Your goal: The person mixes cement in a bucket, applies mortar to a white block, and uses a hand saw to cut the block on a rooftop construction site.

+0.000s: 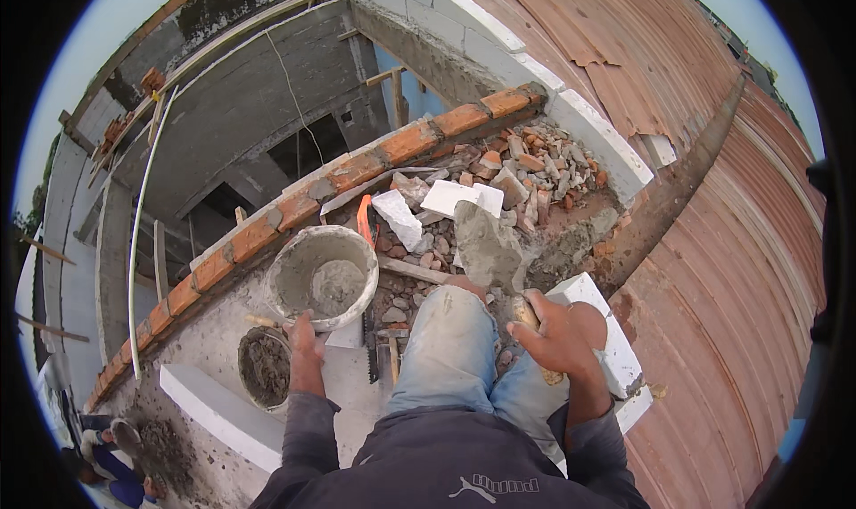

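Note:
My left hand (306,341) is closed on the near rim of a grey, mortar-smeared bucket (278,282), which tilts so its inside shows. A little wet mortar (337,283) lies at its bottom. In my right hand (562,338) is the wooden handle of a trowel, fingers wrapped round it. The trowel's blade (486,246), coated in grey mortar, points away from me over the rubble, beside mortar (571,252) spread along the wall edge. A smaller bucket (265,366) holding mortar stands just left of my left hand.
Brick rubble (544,166) and white block pieces (462,197) lie ahead. Near the bucket are a handsaw (370,344) and a hammer (393,353). White blocks (223,413) flank me. Beyond a brick course (299,208) is a drop; metal roofing (731,331) lies right. Another person (116,469) works lower left.

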Demonstrator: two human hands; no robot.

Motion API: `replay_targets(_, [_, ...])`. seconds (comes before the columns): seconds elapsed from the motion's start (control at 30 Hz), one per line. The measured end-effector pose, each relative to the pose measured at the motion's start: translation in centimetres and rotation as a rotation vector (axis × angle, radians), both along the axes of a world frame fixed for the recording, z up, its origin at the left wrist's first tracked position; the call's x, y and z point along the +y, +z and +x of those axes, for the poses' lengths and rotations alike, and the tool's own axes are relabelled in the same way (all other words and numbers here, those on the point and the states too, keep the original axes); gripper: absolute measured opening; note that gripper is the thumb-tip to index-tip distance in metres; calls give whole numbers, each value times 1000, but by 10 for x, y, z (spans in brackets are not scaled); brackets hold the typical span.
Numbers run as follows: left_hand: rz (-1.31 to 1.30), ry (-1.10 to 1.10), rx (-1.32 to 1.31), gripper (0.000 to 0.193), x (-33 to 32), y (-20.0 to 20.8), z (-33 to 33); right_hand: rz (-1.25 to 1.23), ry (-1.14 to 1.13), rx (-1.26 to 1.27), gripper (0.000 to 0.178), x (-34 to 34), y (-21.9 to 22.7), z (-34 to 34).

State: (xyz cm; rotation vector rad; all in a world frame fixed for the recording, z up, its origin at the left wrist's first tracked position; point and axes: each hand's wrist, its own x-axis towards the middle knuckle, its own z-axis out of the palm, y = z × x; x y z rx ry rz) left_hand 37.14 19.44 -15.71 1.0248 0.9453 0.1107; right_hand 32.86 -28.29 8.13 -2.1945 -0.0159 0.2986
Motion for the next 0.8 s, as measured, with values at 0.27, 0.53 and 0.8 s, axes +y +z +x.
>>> replay_targets(0.27, [-6,93,-142,67,-26,13,-39,414,249,193,42,142,-80,72])
replay_targets(0.53, [94,135,3,60,22,15,-47,-536,13,-323,34,-30,-63,8])
replay_targets(0.8, [123,34,34,50,11,12,-54,-644,-94,-524,35,-88,-69,-43])
